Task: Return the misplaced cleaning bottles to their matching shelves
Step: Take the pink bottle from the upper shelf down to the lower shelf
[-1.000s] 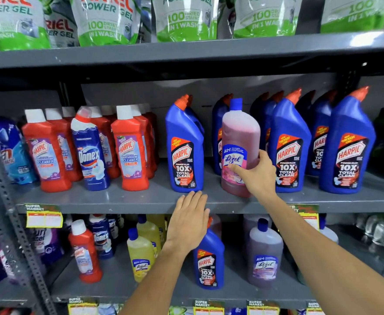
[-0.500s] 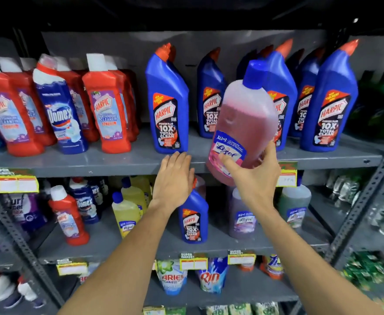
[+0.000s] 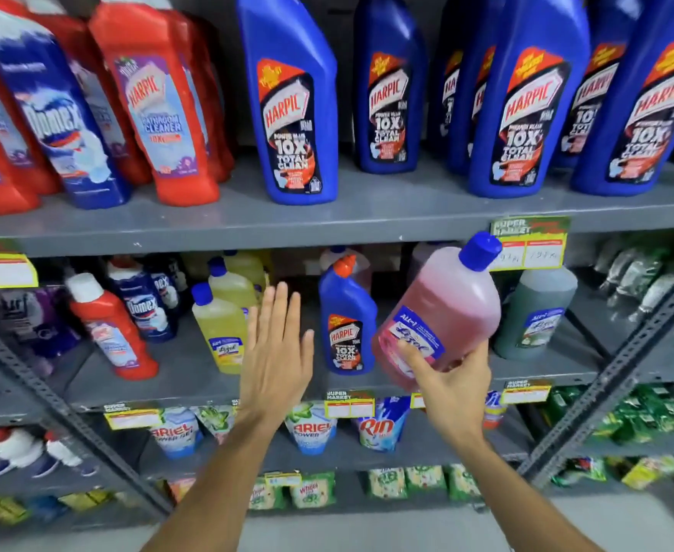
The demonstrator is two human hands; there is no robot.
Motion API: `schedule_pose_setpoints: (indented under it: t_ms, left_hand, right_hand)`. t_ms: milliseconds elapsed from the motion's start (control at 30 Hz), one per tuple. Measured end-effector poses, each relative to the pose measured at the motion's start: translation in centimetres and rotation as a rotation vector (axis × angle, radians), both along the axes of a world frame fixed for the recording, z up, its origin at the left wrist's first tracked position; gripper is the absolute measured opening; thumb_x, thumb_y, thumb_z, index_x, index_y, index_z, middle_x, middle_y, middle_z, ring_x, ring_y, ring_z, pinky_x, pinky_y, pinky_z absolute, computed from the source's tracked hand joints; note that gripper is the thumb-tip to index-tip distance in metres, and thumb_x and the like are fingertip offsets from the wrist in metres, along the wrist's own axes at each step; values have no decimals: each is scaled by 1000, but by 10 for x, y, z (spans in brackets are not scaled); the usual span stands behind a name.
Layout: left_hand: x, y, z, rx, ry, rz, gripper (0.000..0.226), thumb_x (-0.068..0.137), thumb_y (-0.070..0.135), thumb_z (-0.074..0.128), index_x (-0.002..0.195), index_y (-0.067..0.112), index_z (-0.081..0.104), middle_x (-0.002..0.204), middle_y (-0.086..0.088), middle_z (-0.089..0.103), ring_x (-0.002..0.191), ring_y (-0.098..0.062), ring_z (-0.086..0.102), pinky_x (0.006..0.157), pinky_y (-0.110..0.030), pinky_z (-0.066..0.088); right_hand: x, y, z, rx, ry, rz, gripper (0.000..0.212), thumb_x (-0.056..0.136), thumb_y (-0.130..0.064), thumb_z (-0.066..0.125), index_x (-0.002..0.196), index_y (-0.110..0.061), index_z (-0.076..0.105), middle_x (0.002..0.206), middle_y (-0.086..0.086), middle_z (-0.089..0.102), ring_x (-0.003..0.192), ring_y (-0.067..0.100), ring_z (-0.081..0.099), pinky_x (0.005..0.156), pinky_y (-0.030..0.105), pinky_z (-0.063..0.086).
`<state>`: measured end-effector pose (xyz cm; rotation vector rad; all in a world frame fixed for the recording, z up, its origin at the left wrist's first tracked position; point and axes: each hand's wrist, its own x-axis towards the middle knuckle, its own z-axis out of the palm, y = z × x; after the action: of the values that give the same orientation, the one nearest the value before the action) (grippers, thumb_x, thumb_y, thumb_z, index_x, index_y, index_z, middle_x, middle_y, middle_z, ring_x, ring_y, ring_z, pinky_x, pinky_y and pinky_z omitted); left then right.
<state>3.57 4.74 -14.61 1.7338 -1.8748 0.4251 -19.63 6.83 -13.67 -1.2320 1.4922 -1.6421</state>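
Before grey shelves [image 3: 367, 217], right hand [image 3: 452, 386] fingers clamp pink bottle [image 3: 443, 312], cap tilted up-right.

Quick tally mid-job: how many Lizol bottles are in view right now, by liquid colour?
Yellow Lizol bottles: 3
Pink Lizol bottle, held in the right hand: 1
Green Lizol bottle: 1
Total: 5. A pale bottle behind the pink one is mostly hidden and not counted.

Head-worn view, forward and downward, close upon grey shelves [image 3: 367, 217].
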Motion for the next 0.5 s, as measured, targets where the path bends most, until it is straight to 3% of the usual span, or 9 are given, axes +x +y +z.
schedule_pose_setpoints:
  t_ms: [100, 200, 267, 333, 433, 500]
  left_hand:
    - [11, -5, -46, 199, 3, 10, 61, 101, 36, 34, 152, 5, 26, 161, -16, 21, 150, -28, 15, 120, -51, 20]
    - [20, -14, -92, 448, -7, -2, 71, 98, 49, 18, 154, 7, 18, 163, -12, 17, 151, -25, 10, 122, -45, 13]
    - [21, -23, -114, 576, -20, -21, 77, 93, 54, 10, 155, 8, 12, 164, -11, 12, 152, -25, 5, 123, -42, 7]
    - [20, -33, -128, 663, -29, -54, 74, 97, 53, 14, 155, 8, 7, 165, -11, 6, 152, -25, 0, 123, -42, 2]
    - [19, -51, -136, 729, -32, -84, 69, 103, 47, 23, 155, 7, 2, 165, -11, -5, 151, -25, -9, 122, -43, -3]
    - [19, -60, -141, 768, -21, -79, 68, 103, 45, 23, 155, 7, 1, 165, -11, -9, 151, -26, -11, 122, -44, -4]
  right_hand:
    - [3, -13, -30, 64, -13, -45, 69, 67, -20, 92, 118, -30, 46, 97, -17, 69, 80, -11, 68, 67, 6, 50]
    - [9, -30, -53, 114, 13, -69, 72, 68, -20, 91, 124, -26, 46, 96, -19, 64, 78, -16, 65, 67, 2, 49]
    - [13, -42, -66, 136, 38, -91, 73, 69, -21, 91, 128, -20, 47, 96, -14, 65, 79, -10, 65, 69, 1, 48]
    - [19, -56, -77, 152, 69, -105, 68, 71, -20, 89, 125, -19, 48, 100, -5, 66, 82, 9, 66, 69, 1, 46]
    - [27, -74, -91, 186, 122, -115, 66, 70, -24, 88, 122, -18, 48, 107, 3, 68, 91, 22, 67, 84, 27, 55]
    - [30, -82, -100, 194, 155, -112, 65, 70, -27, 89, 119, -20, 47, 106, 1, 68, 95, 26, 68, 88, 37, 57]
